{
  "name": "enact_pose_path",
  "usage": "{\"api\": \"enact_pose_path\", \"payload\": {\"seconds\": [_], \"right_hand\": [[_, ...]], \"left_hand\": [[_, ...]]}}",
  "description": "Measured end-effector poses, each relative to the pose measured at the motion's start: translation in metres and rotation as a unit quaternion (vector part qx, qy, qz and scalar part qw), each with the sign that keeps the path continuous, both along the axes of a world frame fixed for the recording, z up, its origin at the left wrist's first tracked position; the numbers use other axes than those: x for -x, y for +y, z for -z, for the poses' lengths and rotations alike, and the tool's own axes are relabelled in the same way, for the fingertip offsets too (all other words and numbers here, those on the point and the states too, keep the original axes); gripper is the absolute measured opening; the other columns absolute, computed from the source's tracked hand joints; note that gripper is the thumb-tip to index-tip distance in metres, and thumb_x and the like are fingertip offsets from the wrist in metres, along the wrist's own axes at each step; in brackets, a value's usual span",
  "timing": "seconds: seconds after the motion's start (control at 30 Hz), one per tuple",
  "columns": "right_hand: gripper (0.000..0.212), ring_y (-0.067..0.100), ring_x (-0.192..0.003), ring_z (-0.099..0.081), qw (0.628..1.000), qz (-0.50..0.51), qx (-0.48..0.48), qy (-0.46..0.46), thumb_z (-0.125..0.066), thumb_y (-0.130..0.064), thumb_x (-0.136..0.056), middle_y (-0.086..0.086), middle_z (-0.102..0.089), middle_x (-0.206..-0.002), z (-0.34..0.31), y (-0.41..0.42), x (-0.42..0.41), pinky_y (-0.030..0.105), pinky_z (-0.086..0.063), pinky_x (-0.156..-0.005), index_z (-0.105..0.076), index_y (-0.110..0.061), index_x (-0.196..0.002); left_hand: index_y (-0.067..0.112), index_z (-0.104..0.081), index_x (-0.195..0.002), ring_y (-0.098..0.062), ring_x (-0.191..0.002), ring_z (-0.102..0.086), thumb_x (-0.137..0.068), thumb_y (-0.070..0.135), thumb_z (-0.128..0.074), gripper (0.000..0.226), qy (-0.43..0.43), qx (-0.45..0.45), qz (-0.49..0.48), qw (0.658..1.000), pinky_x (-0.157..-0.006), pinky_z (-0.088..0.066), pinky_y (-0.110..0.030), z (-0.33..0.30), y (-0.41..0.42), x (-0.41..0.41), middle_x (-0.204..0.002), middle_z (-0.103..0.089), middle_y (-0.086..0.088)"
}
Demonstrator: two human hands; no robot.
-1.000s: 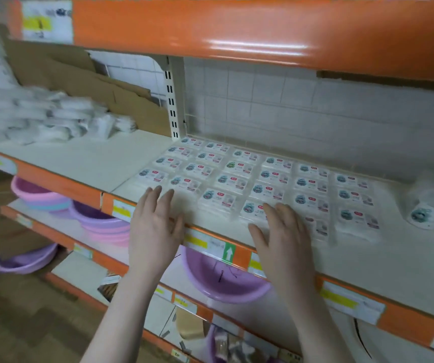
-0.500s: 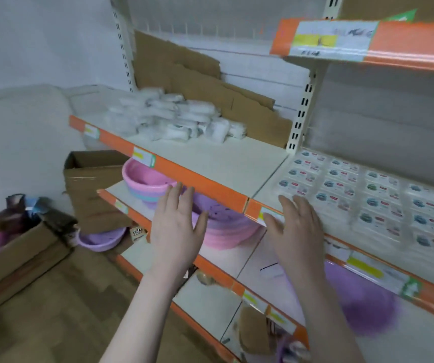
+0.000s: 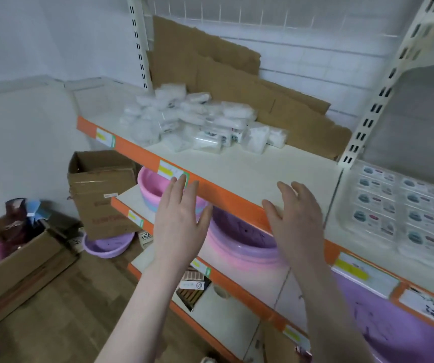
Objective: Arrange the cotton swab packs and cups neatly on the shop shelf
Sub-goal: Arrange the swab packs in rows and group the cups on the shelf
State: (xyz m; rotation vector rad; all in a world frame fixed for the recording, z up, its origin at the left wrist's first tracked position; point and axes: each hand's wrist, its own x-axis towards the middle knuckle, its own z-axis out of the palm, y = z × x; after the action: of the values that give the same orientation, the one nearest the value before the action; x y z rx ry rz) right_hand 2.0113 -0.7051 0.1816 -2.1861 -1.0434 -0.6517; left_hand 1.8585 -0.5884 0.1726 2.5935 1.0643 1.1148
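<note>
1. Judging by how things lie, the job looks about half done: at 3 o'clock the flat cotton swab packs (image 3: 404, 205) sit in tidy rows on the right shelf bay, touching one another.
2. Waiting at 12 o'clock, the loose pile of white packs (image 3: 197, 121) lies heaped and tilted on the shelf (image 3: 237, 166), in front of torn cardboard sheets (image 3: 237, 82); this heap probably still needs sorting. Whether cups are among it, I cannot tell.
3. Both hands hover at the shelf's orange front edge, well apart from the pile. The left hand (image 3: 179, 218) has straight fingers held close together with the thumb out; the right hand (image 3: 294, 221) has relaxed, slightly spread fingers. Neither holds anything.
4. Containers: pink and purple basins (image 3: 239, 239) are stacked on the lower shelf at 6 o'clock, contents not visible. An open cardboard box (image 3: 100, 189) at 9 o'clock leans against that shelf; its inside is hidden. A larger floor carton (image 3: 19, 260) at 8 o'clock holds a pink basin and dark bagged items.
</note>
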Motion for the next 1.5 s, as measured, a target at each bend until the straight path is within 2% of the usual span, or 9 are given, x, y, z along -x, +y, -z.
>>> {"api": "enact_pose_path", "payload": {"seconds": [0.1,0.23,0.4,0.53,0.7,0.93,1.13,1.37,1.5], "right_hand": [[0.036,0.042,-0.101,-0.059,1.0,-0.005,0.008,0.01,-0.067,-0.02,-0.078,0.026,-0.061,-0.107,0.0,0.04,-0.022,0.048,-0.049,-0.086,-0.064,0.002,-0.107],[0.039,0.04,-0.115,-0.05,0.998,-0.011,0.021,0.062,-0.064,-0.021,-0.086,0.023,-0.055,-0.121,-0.012,0.094,-0.052,0.046,-0.039,-0.098,-0.059,-0.001,-0.119],[0.039,0.04,-0.11,-0.054,0.998,-0.032,0.019,0.056,-0.059,-0.024,-0.085,0.023,-0.058,-0.115,-0.033,0.154,-0.085,0.045,-0.044,-0.092,-0.06,0.0,-0.115],[0.04,0.036,-0.111,-0.052,0.996,-0.058,0.044,0.053,-0.059,-0.025,-0.088,0.02,-0.056,-0.117,-0.049,0.19,-0.103,0.042,-0.04,-0.094,-0.057,-0.001,-0.12],[0.047,0.023,-0.132,-0.033,0.987,-0.083,0.117,0.07,-0.05,-0.033,-0.094,0.007,-0.039,-0.142,-0.065,0.225,-0.125,0.032,-0.023,-0.107,-0.042,-0.015,-0.138],[0.056,0.016,-0.139,-0.024,0.949,-0.135,0.248,0.141,-0.052,-0.043,-0.091,0.0,-0.026,-0.152,-0.086,0.244,-0.154,0.03,-0.018,-0.114,-0.036,-0.028,-0.142],[0.049,0.022,-0.118,-0.048,0.942,-0.126,0.273,0.151,-0.062,-0.044,-0.083,-0.002,-0.056,-0.13,-0.104,0.253,-0.163,0.038,-0.038,-0.102,-0.054,-0.028,-0.129],[0.065,0.018,-0.111,-0.049,0.941,-0.085,0.272,0.184,-0.068,-0.048,-0.077,0.003,-0.051,-0.126,-0.108,0.263,-0.157,0.029,-0.041,-0.09,-0.052,-0.015,-0.131],[0.058,0.013,-0.098,-0.046,0.959,-0.06,0.215,0.175,-0.072,-0.048,-0.073,-0.002,-0.05,-0.112,-0.104,0.25,-0.149,0.025,-0.035,-0.08,-0.056,-0.018,-0.121]], "left_hand": [[-0.001,-0.058,-0.121,-0.042,-0.123,-0.047,-0.085,0.037,-0.048,0.053,0.006,-0.002,-0.002,1.0,-0.108,-0.024,-0.035,-0.002,0.042,-0.016,-0.13,-0.052,-0.024],[-0.001,-0.058,-0.121,-0.043,-0.123,-0.046,-0.083,0.034,-0.051,0.052,0.013,-0.004,0.002,1.0,-0.101,-0.039,-0.05,-0.012,0.1,-0.04,-0.131,-0.052,-0.024],[-0.001,-0.055,-0.123,-0.042,-0.127,-0.042,-0.085,0.039,-0.044,0.056,0.013,0.0,0.011,1.0,-0.106,-0.034,-0.048,-0.024,0.156,-0.063,-0.132,-0.049,-0.025],[0.002,-0.053,-0.126,-0.039,-0.131,-0.039,-0.085,0.042,-0.04,0.059,0.002,0.009,0.024,1.0,-0.107,-0.029,-0.04,-0.028,0.188,-0.073,-0.136,-0.047,-0.022],[0.003,-0.053,-0.128,-0.036,-0.134,-0.036,-0.087,0.043,-0.04,0.059,-0.012,0.008,0.068,0.998,-0.108,-0.026,-0.037,-0.03,0.231,-0.077,-0.138,-0.045,-0.02],[0.002,-0.054,-0.127,-0.032,-0.134,-0.036,-0.087,0.042,-0.043,0.058,-0.015,-0.022,0.134,0.991,-0.108,-0.028,-0.038,-0.036,0.269,-0.078,-0.138,-0.046,-0.018],[0.004,-0.055,-0.127,-0.03,-0.134,-0.037,-0.089,0.043,-0.043,0.055,-0.007,-0.04,0.167,0.985,-0.107,-0.032,-0.037,-0.039,0.29,-0.082,-0.139,-0.047,-0.015],[0.008,-0.052,-0.131,-0.025,-0.135,-0.036,-0.091,0.047,-0.039,0.058,0.022,-0.051,0.197,0.979,-0.105,-0.029,-0.03,-0.058,0.303,-0.094,-0.141,-0.046,-0.011],[0.005,-0.059,-0.122,-0.027,-0.12,-0.052,-0.09,0.045,-0.04,0.055,0.038,-0.092,0.223,0.97,-0.097,-0.039,-0.029,-0.071,0.304,-0.109,-0.127,-0.057,-0.013]]}}
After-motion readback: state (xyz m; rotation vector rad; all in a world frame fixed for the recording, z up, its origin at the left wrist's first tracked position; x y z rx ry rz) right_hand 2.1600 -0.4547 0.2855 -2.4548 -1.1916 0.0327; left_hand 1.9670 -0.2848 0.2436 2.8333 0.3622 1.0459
